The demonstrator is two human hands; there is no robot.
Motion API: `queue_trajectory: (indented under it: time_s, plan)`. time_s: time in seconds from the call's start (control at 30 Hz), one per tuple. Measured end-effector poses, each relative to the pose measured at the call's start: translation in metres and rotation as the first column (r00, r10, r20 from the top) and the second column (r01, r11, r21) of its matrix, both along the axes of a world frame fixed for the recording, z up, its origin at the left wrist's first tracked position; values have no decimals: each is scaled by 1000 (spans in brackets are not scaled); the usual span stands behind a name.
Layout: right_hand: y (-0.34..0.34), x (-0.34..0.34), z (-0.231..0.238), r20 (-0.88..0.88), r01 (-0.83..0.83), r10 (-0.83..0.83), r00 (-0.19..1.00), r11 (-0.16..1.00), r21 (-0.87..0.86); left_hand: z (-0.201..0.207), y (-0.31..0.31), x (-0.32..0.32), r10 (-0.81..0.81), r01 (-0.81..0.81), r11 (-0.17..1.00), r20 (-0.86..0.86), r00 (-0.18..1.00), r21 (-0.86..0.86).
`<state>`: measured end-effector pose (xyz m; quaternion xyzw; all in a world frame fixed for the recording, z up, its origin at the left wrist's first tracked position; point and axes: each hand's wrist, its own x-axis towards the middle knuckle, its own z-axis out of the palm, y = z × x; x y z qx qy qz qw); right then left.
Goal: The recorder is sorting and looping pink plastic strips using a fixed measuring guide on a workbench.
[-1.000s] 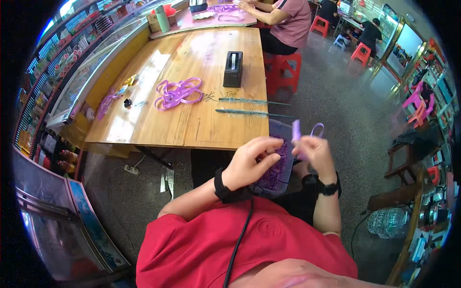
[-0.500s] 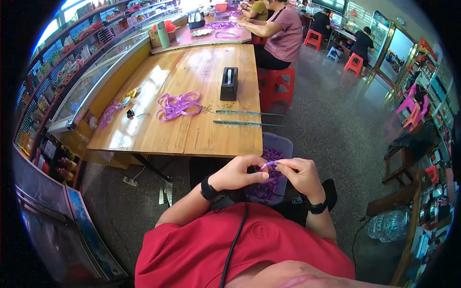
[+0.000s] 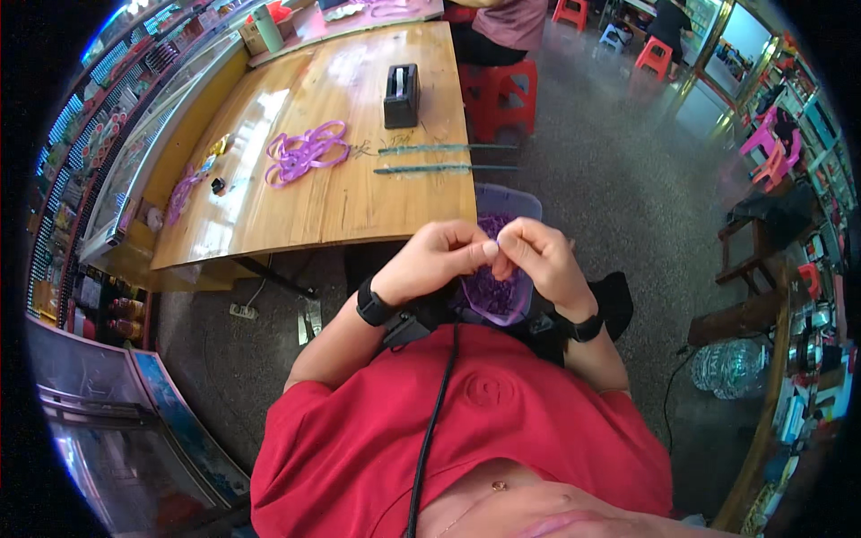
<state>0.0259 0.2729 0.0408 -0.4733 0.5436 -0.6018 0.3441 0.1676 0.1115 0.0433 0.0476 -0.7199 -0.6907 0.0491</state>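
Observation:
My left hand [image 3: 441, 258] and my right hand [image 3: 542, 260] meet in front of me, above a translucent plastic bin [image 3: 520, 199]. Both are closed in a pinch, fingertips touching or nearly so, on a short strip of purple ribbon. Fingers hide most of that strip; only a trace of purple shows between them. Below, the bin holds a heap of small purple ribbon pieces [image 3: 490, 294]. On the wooden table [image 3: 359, 211] ahead lies a looped bundle of purple ribbon [image 3: 307, 154].
A black tape dispenser [image 3: 401, 95] stands on the table. Two dark thin strips [image 3: 446, 169] jut past its right edge. Farther left are more ribbon [image 3: 184, 193] and a small black object [image 3: 218, 186]. A person sits on a red stool [image 3: 500, 99] beyond.
My fingertips have come closer together, covering most of the purple strip that showed between them. The view has shifted, so the table and bin sit higher in the picture.

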Motion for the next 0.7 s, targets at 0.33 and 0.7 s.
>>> queue_trajectory:
  time_s: [0.33, 0.7]
  plan:
    - [-5, -3, -3, 53, -87, 85, 995, 996, 35, 6, -7, -4, -3, -43, 976, -212, 977, -213]
    - [-14, -9, -26, 328, -149, 222, 918, 961, -233, -11, -2, -31, 61, 198, 741, -358, 932, 642]
